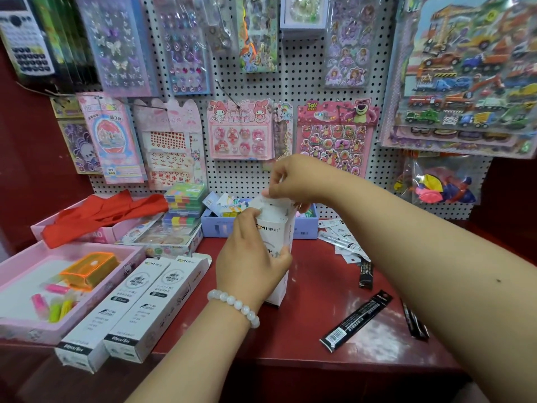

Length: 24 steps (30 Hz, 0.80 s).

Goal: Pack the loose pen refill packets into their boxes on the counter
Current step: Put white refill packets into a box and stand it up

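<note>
A white refill box (279,228) stands upright in the middle of the red counter (305,338), its top open. My left hand (251,257) is wrapped around its front. My right hand (293,180) is above the opening, pinching white refill packets (273,203) that stick out of the box. Two more white boxes (132,306) lie flat side by side at the front left. Loose black packets (356,319) lie to the right, one long one diagonal, another (365,273) behind it, a third (415,322) partly under my right forearm. White packets (341,241) are scattered at the back right.
A pink tray (17,274) with an orange pouch and small highlighters sits at the left. Behind it are a pink box with red cloth (101,213), colourful stacked cases (186,203) and a blue box (215,225). A pegboard (290,88) with sticker sheets rises at the back.
</note>
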{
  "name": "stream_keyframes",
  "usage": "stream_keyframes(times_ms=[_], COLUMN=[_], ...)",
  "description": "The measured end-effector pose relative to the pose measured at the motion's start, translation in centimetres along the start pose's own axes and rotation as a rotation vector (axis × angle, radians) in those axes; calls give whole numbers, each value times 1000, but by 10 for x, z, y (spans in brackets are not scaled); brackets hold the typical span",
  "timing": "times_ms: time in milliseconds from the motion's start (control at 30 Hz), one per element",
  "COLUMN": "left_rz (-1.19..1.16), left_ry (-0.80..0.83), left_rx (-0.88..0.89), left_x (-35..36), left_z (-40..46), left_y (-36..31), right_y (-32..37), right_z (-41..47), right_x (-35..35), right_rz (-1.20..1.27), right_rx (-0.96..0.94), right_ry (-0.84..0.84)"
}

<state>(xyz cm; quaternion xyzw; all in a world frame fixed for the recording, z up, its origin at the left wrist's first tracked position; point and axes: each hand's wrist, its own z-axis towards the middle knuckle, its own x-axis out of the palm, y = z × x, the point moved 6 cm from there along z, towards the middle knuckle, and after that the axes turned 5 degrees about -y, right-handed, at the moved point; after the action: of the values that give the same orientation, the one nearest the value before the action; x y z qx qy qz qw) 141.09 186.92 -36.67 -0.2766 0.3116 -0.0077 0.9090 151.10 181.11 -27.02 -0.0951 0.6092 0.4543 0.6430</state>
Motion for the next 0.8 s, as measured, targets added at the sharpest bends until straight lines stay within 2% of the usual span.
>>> stream_keyframes(times_ms=[100, 200, 333, 500, 667, 800], left_rz=[7, -1, -11, -11, 8, 16], left_ry=[-4, -6, -4, -13, -15, -28], left_rx=[13, 2, -18, -52, -19, -14], left_x=[0, -1, 0, -1, 1, 3], left_z=[0, -1, -2, 1, -1, 1], left_y=[-1, 0, 1, 6, 4, 5], right_y=[-8, -7, -3, -5, -1, -1], right_z=[3, 1, -5, -12, -8, -2], right_x=[0, 1, 8, 1, 6, 18], right_rz=[82, 92, -140, -24, -199, -321], right_rx=[69, 35, -40, -89, -107, -57], right_ry=[-24, -18, -35, -30, -68, 47])
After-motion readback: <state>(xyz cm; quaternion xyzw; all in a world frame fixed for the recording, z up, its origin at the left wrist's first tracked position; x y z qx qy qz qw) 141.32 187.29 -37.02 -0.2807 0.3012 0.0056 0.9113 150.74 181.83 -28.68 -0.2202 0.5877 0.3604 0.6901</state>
